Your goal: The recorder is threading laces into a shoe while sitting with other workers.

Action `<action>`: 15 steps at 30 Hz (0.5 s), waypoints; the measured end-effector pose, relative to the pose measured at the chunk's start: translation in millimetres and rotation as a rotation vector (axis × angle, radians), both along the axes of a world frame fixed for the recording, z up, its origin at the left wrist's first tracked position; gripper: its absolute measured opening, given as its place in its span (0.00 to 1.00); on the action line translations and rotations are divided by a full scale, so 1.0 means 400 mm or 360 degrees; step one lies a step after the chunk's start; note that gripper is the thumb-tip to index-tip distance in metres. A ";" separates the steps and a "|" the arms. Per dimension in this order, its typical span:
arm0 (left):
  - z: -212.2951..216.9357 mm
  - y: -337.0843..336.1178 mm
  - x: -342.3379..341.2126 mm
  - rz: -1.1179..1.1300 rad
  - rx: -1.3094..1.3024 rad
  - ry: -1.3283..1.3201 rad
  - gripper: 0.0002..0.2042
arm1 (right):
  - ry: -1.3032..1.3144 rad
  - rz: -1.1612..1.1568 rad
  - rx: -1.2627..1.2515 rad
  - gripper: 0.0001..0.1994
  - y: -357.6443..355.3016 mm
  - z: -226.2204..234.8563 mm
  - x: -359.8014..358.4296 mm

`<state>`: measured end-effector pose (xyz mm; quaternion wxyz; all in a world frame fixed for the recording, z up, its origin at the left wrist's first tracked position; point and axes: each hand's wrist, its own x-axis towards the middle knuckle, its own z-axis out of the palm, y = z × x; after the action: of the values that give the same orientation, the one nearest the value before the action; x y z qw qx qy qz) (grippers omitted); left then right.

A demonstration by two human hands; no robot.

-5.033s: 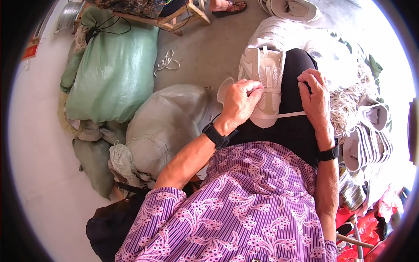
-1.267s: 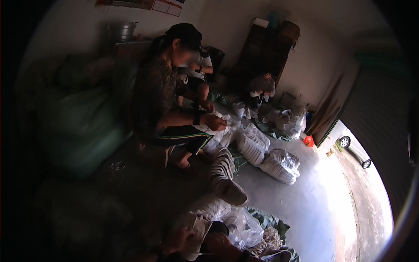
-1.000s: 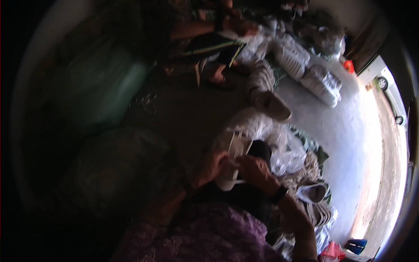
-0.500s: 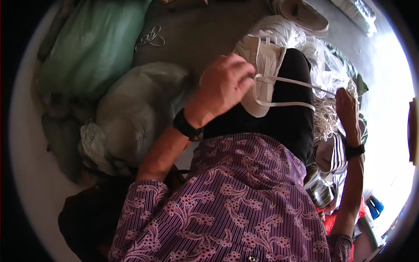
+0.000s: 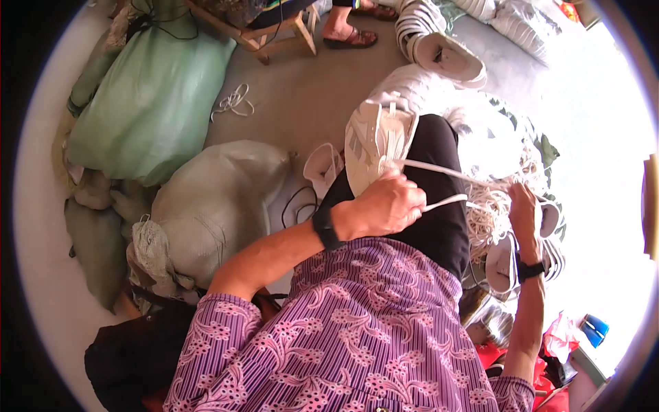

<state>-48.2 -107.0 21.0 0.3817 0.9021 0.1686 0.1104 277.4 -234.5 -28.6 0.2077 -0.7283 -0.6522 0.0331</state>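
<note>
A white sneaker rests on my black-trousered thigh, its toe toward me. My left hand lies over the toe end, its fingers curled closed on a flat white shoelace. One strand of that lace comes out of the fist and curves to the right. Another strand runs taut from the sneaker's eyelets to my right hand, held out to the right and closed around it. The left fingertips and the covered part of the toe are hidden.
A tangle of white laces and several shoes lie on the right. At the left stand a green sack and a pale sack. Ahead are a wooden stool, another person's foot and stacked shoe parts.
My left hand has moved from the sneaker's side down over its toe and closed on the lace. The right hand still holds its strand. The view has tilted, bringing the stool and foot in.
</note>
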 end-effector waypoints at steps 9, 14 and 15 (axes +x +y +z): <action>0.322 0.144 -0.221 0.0277 -0.1771 -0.1189 0.07 | 0.2092 -0.0751 -0.0122 0.05 -0.095 0.120 -0.017; 0.455 0.208 -0.375 0.0354 -0.1585 -0.1834 0.06 | 0.3395 -0.0609 0.0903 0.05 -0.109 0.111 0.023; 0.481 0.211 -0.422 0.0384 -0.1513 -0.1910 0.06 | 0.3423 -0.0703 0.0999 0.04 -0.112 0.142 0.013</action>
<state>-216.9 -22.5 213.2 0.7390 0.4026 0.0592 0.5369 282.6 -279.2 28.0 0.8329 -0.3373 0.0264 0.4380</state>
